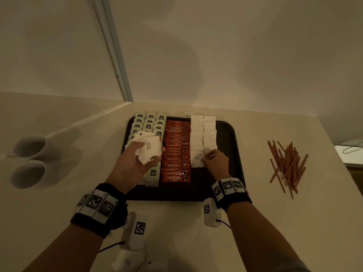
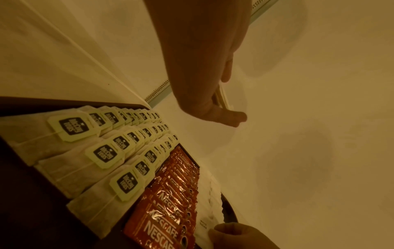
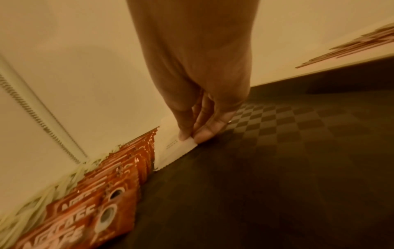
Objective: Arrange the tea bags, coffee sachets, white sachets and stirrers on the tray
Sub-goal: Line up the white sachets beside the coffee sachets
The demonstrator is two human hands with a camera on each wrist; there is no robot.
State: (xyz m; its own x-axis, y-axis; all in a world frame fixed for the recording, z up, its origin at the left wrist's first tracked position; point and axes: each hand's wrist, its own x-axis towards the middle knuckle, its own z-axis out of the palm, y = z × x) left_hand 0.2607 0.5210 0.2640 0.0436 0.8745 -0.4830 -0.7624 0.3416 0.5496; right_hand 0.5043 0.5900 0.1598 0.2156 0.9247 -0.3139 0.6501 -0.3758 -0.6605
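Right fingers [image 3: 200,134] pinched on one white sachet [image 3: 178,150]; left fingers [image 1: 157,160] curled round a stack [image 1: 148,149].

The head view looks steeply down on the tabletop [image 1: 275,222] and tray [image 1: 229,130]; both wrist views skim low and close across that tray.

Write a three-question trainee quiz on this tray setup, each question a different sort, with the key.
1. True or false: the stirrers already lie on the tray.
2. What does the left hand hold? A) white sachets B) tea bags C) coffee sachets
3. Fill in: the right hand pinches a white ____ on the tray.

Key: 1 false; 2 A; 3 sachet.
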